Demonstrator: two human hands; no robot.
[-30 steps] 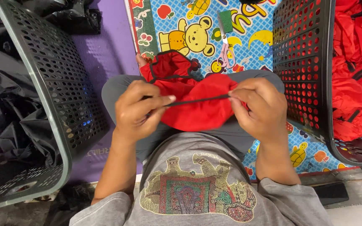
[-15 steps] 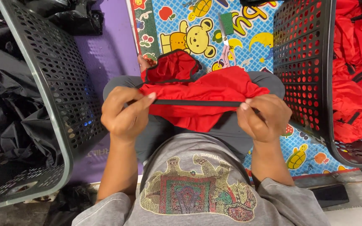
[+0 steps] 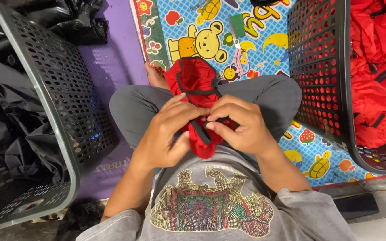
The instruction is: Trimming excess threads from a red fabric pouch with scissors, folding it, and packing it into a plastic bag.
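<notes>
While bunched: soft red cloth (image 3: 193,80)

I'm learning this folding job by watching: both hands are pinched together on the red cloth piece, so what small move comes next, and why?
Probably another fold inward. The left hand and right hand meet on the black strap over a bunched red cloth piece, whose far end lies loose on the lap.

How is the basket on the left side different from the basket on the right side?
The left basket has a grey rim and holds black fabric; the right basket looks dark throughout and holds red fabric. The left basket appears nearer to the camera. Both are perforated plastic and stand beside the seated person's legs.
</notes>
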